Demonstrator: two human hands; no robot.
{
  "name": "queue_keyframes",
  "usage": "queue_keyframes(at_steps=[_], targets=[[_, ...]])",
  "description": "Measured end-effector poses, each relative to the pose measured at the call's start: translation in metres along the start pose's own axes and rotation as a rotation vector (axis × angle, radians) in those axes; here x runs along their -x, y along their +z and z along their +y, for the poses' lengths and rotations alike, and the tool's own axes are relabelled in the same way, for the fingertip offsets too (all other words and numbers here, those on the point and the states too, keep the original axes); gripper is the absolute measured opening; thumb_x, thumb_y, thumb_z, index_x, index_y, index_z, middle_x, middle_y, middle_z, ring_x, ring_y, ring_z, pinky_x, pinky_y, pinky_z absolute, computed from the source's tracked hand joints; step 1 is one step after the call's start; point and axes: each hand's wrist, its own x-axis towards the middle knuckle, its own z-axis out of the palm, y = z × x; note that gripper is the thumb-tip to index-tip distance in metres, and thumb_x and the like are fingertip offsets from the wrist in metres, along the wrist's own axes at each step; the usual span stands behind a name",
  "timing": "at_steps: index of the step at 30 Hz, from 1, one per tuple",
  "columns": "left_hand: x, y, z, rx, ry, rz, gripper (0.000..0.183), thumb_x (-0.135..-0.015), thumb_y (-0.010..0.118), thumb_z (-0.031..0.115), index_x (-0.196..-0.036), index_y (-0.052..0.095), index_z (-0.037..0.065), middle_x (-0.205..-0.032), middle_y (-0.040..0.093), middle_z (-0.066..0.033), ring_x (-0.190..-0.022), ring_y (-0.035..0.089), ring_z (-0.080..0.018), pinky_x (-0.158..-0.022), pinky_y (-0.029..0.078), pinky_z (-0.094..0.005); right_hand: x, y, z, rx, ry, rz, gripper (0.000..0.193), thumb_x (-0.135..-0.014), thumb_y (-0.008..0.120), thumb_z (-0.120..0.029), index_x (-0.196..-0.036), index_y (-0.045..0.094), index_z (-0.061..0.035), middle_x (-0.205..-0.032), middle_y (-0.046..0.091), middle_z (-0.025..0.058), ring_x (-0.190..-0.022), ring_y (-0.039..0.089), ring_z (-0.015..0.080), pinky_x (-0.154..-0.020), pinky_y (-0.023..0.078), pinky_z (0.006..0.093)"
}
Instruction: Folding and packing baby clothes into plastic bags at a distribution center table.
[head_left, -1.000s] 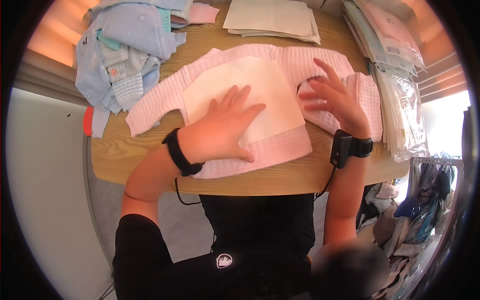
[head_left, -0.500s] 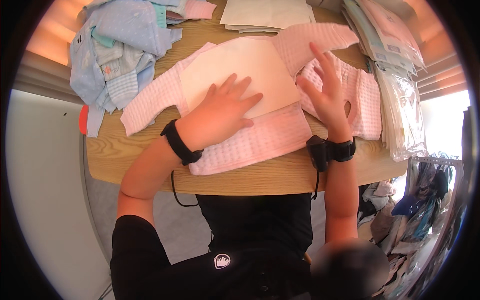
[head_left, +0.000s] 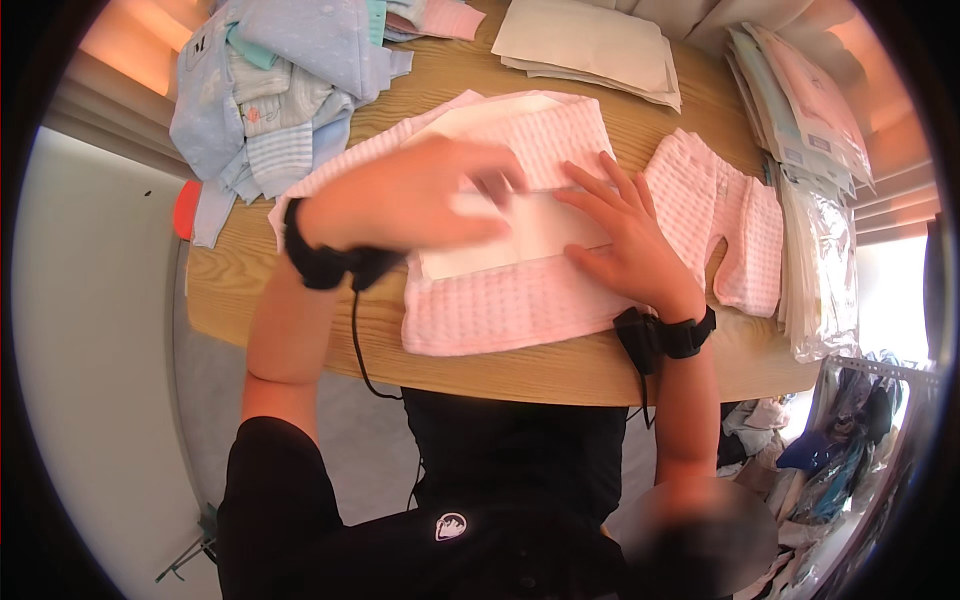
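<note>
A pink checked baby top (head_left: 500, 310) lies spread on the wooden table, a cream sheet of paper or card (head_left: 470, 258) flat on it. Its right sleeve side (head_left: 550, 135) is folded inward over the sheet. My right hand (head_left: 635, 245) rests on the fold and the sheet, fingers spread. My left hand (head_left: 410, 195) hovers blurred over the top's left part, fingers curved and thumb apart, nothing visible between them. It hides much of the left sleeve. Matching pink pants (head_left: 715, 205) lie right of my right hand.
A heap of blue and pale baby clothes (head_left: 270, 90) lies at the far left. Several cream sheets (head_left: 590, 50) are stacked at the back. Clear plastic bags and packets (head_left: 815, 265) pile up along the right edge. Beyond the table, a rack holds bagged clothes (head_left: 850, 420).
The top's right sleeve side has been folded inward over the sheet. My right hand has come down onto it. My left hand has moved left and lifted from the sheet.
</note>
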Motion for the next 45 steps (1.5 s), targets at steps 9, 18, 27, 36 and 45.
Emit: queue_keyframes(at_steps=[9, 18, 27, 36, 45], targets=[[0.029, -0.042, -0.093, -0.491, -0.572, 0.308, 0.066, -0.069, 0.076, 0.032, -0.119, 0.054, -0.003, -0.119, 0.058, -0.0195, -0.103, 0.057, -0.0270, -0.090, 0.046, -0.0338, -0.003, 0.001, 0.000, -0.031, -0.043, 0.009, 0.043, -0.073, 0.074, -0.019, -0.116, 0.067, -0.0168, -0.145, 0.042, 0.0041, -0.140, 0.025, 0.0331, -0.115, 0.014, 0.0535], [0.032, -0.061, -0.070, -0.218, -0.667, 0.338, 0.051, -0.079, 0.071, 0.037, -0.115, 0.057, 0.003, -0.095, 0.064, -0.0087, -0.089, 0.058, -0.0161, -0.078, 0.045, -0.0282, -0.001, 0.003, 0.002, -0.026, -0.038, 0.013, 0.041, -0.073, 0.075, -0.018, -0.113, 0.069, -0.0157, -0.145, 0.042, 0.0050, -0.139, 0.027, 0.0334, -0.114, 0.018, 0.0505], [0.051, -0.073, -0.054, 0.663, 0.058, 0.221, 0.084, -0.087, 0.063, 0.045, -0.147, 0.023, 0.003, -0.114, 0.062, -0.0131, -0.108, 0.055, -0.0179, -0.097, 0.039, -0.0284, 0.001, 0.006, 0.009, -0.017, -0.055, 0.052, 0.037, -0.077, 0.072, -0.020, -0.113, 0.069, -0.0146, -0.145, 0.042, 0.0069, -0.138, 0.028, 0.0352, -0.113, 0.020, 0.0500], [0.018, -0.051, -0.051, 0.755, 0.128, 0.111, 0.093, -0.087, 0.055, 0.058, -0.150, 0.010, 0.005, -0.150, 0.028, -0.0213, -0.137, 0.033, -0.0282, -0.106, 0.033, -0.0439, 0.000, 0.006, 0.008, -0.020, -0.077, 0.057, 0.037, -0.077, 0.072, -0.019, -0.113, 0.068, -0.0131, -0.145, 0.042, 0.0098, -0.137, 0.030, 0.0358, -0.113, 0.022, 0.0474], [-0.010, -0.011, -0.053, -0.102, -0.138, 0.242, 0.071, -0.081, 0.073, 0.034, -0.138, 0.042, 0.005, -0.141, 0.042, -0.0167, -0.135, 0.035, -0.0298, -0.108, 0.032, -0.0366, 0.000, 0.004, -0.005, -0.066, 0.001, 0.190, 0.051, -0.068, 0.078, -0.017, -0.115, 0.061, -0.0100, -0.136, 0.045, 0.0162, -0.126, 0.039, 0.0382, -0.107, 0.031, 0.0465]])
